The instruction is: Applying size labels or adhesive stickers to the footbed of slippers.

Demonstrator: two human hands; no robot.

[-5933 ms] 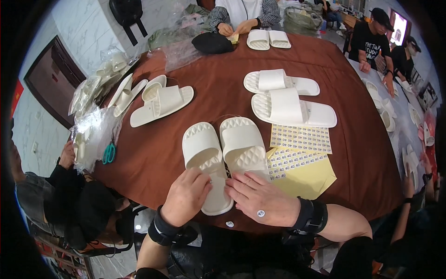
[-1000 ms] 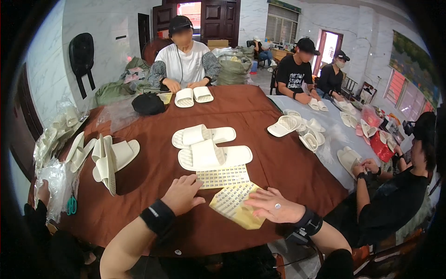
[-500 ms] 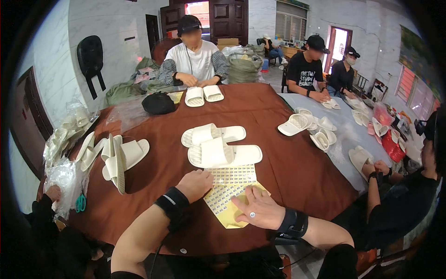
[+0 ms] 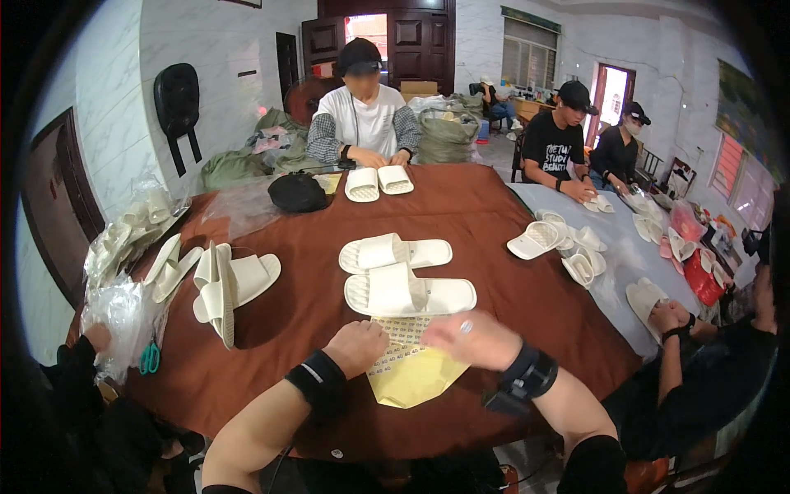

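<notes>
My left hand rests as a loose fist on the sticker sheet, and my right hand lies flat on the same sheet, fingers close together; it is blurred, so I cannot tell whether it pinches a sticker. The sheet sits on a yellow backing paper near my edge of the brown desk.

The risk I see: the paper sticks out past the desk's edge, so a careless pull could slide the sheet off, or crease it under my fist.

Counting: two white slippers lie just beyond the sheet, one behind the other. To my left lies a small pile of white slippers, about four, beside clear plastic bags and one pair of green scissors. The person opposite holds two more slippers, beside one black cap.
</notes>
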